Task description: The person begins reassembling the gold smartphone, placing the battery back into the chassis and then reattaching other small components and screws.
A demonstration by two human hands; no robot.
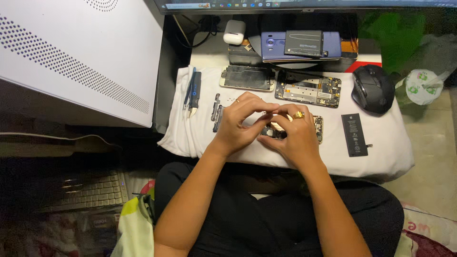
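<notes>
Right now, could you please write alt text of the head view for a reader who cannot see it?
Both hands, left hand and right hand, meet over a small opened phone part on a white cloth. Around them lie a phone frame, a circuit board, a black battery, a black mouse and a dark tool.

A monitor screen (304,4) is seen along the top edge, showing a strip of small coloured icons. A black rectangular phone battery (354,134) with a pale printed label is laid on the white cloth (381,138), right of the hands.
</notes>
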